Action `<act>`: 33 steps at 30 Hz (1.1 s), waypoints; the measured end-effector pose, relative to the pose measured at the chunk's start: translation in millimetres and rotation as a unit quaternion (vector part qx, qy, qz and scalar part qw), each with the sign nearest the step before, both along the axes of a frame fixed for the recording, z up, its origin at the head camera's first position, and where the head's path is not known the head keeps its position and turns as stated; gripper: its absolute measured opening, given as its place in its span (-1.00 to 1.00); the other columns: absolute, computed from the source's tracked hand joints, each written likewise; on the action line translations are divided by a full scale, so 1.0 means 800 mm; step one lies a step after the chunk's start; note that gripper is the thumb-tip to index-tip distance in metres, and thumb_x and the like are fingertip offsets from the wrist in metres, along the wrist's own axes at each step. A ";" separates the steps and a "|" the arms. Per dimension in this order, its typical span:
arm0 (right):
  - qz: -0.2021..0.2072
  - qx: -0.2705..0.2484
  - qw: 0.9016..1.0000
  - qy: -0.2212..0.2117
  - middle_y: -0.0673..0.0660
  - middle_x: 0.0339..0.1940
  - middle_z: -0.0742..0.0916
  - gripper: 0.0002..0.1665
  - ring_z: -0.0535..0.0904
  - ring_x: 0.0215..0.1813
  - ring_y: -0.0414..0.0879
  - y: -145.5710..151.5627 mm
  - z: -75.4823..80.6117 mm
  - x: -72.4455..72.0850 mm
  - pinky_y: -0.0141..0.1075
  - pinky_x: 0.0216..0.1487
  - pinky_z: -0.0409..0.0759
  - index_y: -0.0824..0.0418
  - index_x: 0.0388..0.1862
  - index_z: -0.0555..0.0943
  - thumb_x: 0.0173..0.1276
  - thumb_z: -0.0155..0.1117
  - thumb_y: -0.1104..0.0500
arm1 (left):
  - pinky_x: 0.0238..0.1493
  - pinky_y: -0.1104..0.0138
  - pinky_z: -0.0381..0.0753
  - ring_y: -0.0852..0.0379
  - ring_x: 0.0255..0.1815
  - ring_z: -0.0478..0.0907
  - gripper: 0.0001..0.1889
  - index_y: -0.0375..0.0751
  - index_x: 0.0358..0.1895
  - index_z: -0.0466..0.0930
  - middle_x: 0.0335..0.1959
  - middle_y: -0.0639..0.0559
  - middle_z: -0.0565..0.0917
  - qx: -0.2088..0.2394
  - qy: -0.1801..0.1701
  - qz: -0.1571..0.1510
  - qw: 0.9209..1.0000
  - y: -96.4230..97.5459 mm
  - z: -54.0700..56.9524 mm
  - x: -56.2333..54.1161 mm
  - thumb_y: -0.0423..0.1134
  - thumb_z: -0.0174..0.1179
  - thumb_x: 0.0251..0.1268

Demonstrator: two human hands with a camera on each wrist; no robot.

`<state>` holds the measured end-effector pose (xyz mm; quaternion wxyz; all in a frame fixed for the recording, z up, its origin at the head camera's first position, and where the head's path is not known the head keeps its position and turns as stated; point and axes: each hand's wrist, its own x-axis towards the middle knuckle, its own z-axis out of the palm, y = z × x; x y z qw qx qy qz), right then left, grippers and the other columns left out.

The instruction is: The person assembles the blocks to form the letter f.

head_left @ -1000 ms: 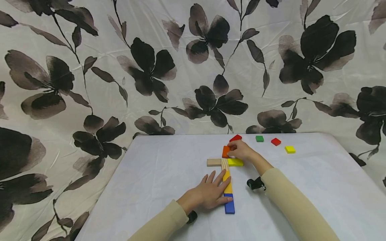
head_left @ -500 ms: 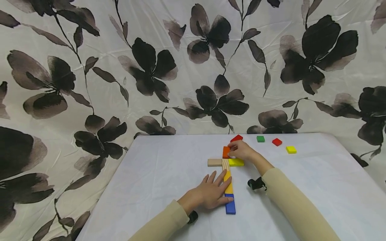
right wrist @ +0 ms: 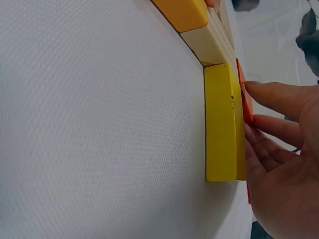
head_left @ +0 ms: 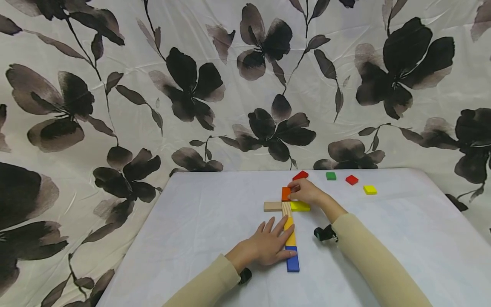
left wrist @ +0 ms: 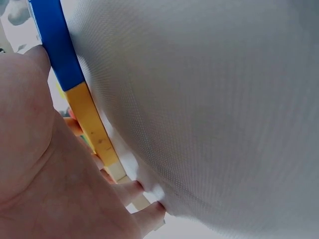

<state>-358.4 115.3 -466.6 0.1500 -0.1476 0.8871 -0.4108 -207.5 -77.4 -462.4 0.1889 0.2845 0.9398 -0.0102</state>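
Observation:
My right hand pinches an orange block between thumb and finger, just beyond a row of blocks. That row has a plain wood block on the left, a ribbed pale wood block in the middle and a long yellow block on the right. Below the middle one, an orange-yellow block and a blue block continue in line toward me. My left hand rests spread along these two, its fingers straight. In the right wrist view, the yellow block lies beside my right hand.
Beyond my right hand lies a red block, partly hidden. Farther right on the white table are a green block, another red block and a small yellow block. A floral cloth hangs behind the table.
The orange block and my right hand have shifted very slightly left, and the block sits straighter above the ribbed one. My left hand stays in place.

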 end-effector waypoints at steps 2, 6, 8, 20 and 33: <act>0.003 -0.001 1.000 0.001 0.28 0.09 0.70 -0.47 0.58 0.06 0.09 0.000 0.000 0.000 -0.12 0.20 0.61 0.38 0.33 0.54 0.43 0.33 0.24 | 0.57 -0.16 0.03 -0.23 0.68 -0.13 -0.14 0.25 0.69 -0.12 0.72 0.08 -0.27 0.000 0.000 0.001 1.000 0.000 0.000 0.000 0.52 -0.31 0.44; 0.007 -0.004 1.000 0.001 0.29 0.07 0.70 -0.47 0.57 0.04 0.09 0.000 0.001 0.000 -0.13 0.18 0.61 0.40 0.32 0.54 0.43 0.33 0.25 | 0.57 -0.16 0.03 -0.24 0.68 -0.13 -0.14 0.25 0.69 -0.12 0.72 0.08 -0.27 -0.002 0.001 0.001 1.000 -0.001 -0.001 0.000 0.52 -0.31 0.44; 0.009 -0.005 1.000 0.001 0.28 0.06 0.70 -0.48 0.57 0.03 0.09 0.001 0.000 0.000 -0.14 0.17 0.61 0.40 0.32 0.54 0.43 0.34 0.25 | 0.57 -0.16 0.03 -0.24 0.68 -0.13 -0.14 0.25 0.69 -0.12 0.72 0.08 -0.27 -0.003 0.000 0.001 1.000 -0.001 -0.002 0.000 0.52 -0.31 0.44; 0.022 -0.009 1.000 0.004 0.27 0.06 0.69 -0.47 0.55 0.04 0.10 0.003 -0.002 0.000 -0.10 0.21 0.60 0.37 0.33 0.55 0.42 0.36 0.25 | 0.57 -0.17 0.00 -0.25 0.68 -0.14 -0.14 0.25 0.69 -0.15 0.72 0.07 -0.28 -0.001 -0.004 -0.002 1.000 0.000 -0.004 -0.003 0.51 -0.31 0.45; 0.025 -0.007 1.000 0.007 0.26 0.10 0.69 -0.47 0.55 0.08 0.10 0.004 -0.001 0.002 -0.03 0.28 0.56 0.34 0.34 0.55 0.43 0.34 0.24 | 0.57 -0.18 -0.01 -0.25 0.68 -0.15 -0.13 0.26 0.69 -0.15 0.72 0.08 -0.29 0.005 0.003 -0.004 1.000 -0.002 -0.021 -0.010 0.54 -0.36 0.42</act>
